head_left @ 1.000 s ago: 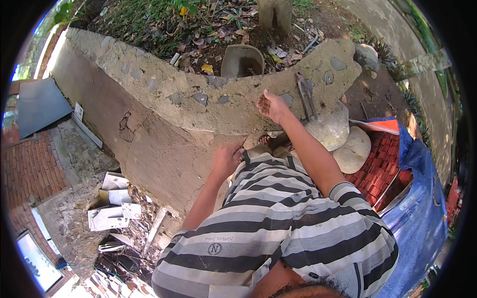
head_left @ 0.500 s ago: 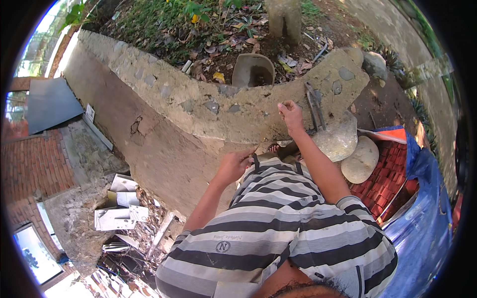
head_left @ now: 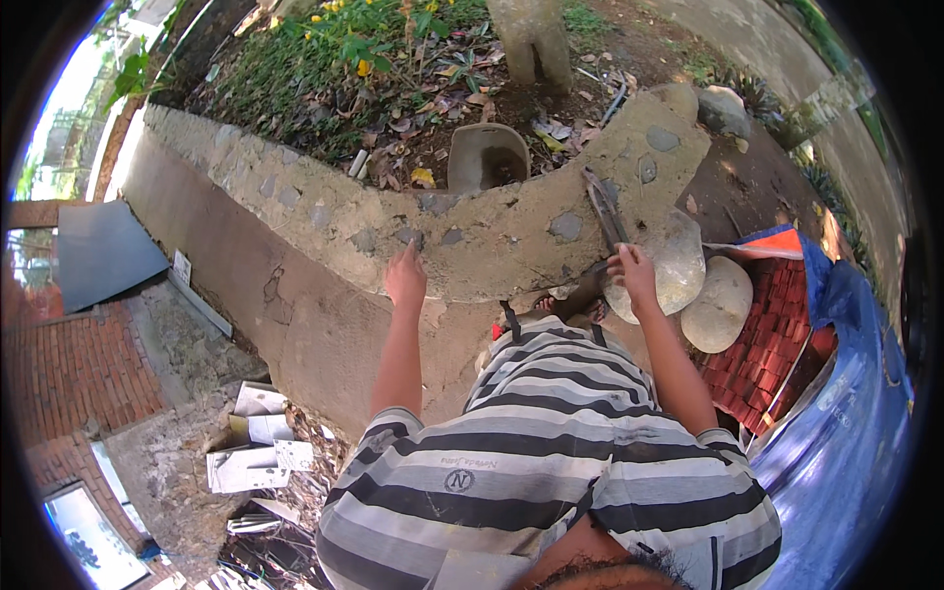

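On top of the low stone-and-mortar wall (head_left: 511,241), my left hand (head_left: 405,277) reaches forward, fingertips down beside a small dark embedded stone (head_left: 364,241). Its fingers are drawn together; whatever they may pinch is too small to make out. My right hand (head_left: 634,275) is closed around the near end of dark metal tongs (head_left: 602,205), whose long narrow arms point away from me over the wall top. Close under that hand is a large pale rounded stone (head_left: 672,261).
Beyond the wall, a grey basin-like container (head_left: 467,162) stands in leaf litter by a tree trunk (head_left: 531,44). A second flat stone (head_left: 716,310), stacked red tiles (head_left: 752,349) and a blue tarp (head_left: 836,433) lie at right. White broken pieces (head_left: 251,467) lie at lower left.
My left hand has moved forward and left, onto the wall top. My right hand has come back and right to the tongs and taken hold; their arms look closer together.
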The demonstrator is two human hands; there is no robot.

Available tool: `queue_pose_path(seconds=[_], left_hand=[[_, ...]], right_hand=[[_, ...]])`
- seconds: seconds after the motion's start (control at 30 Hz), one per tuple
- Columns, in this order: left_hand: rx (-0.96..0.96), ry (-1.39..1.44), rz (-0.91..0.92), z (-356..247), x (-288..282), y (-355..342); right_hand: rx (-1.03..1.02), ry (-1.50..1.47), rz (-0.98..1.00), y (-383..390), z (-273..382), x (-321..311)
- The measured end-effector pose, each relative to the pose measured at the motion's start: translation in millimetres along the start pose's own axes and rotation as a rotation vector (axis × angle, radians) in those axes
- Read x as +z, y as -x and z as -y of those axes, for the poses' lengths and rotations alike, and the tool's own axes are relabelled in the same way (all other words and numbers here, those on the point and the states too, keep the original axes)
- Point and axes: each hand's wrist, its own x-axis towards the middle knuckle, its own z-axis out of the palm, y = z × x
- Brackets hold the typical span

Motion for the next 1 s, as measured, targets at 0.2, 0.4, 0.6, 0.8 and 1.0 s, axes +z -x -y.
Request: queue_pose_path(seconds=[0.2,0.4,0.6,0.8,1.0], left_hand=[[-0.119,-0.047,0.016,-15.7,14.8,20.3],[-0.114,-0.039,-0.079,-32.7,21.8,27.3],[-0.167,-0.181,-0.085,-43.9,29.9,11.1],[-0.517,-0.195,-0.033,-62.4,20.7,-15.9],[-0.549,-0.31,-0.125,-108.1,19.6,-18.6]], right_hand=[[-0.072,0.408,-0.276,49.3,-132.9,-114.0],[0.6,0.258,-0.579,134.5,-269.8,-208.0],[0.698,0.235,-0.529,205.0,-325.9,-222.6],[0.557,0.075,-0.686,205.4,-294.8,-202.7],[0.295,0.202,-0.912,164.8,-234.0,-286.6]])
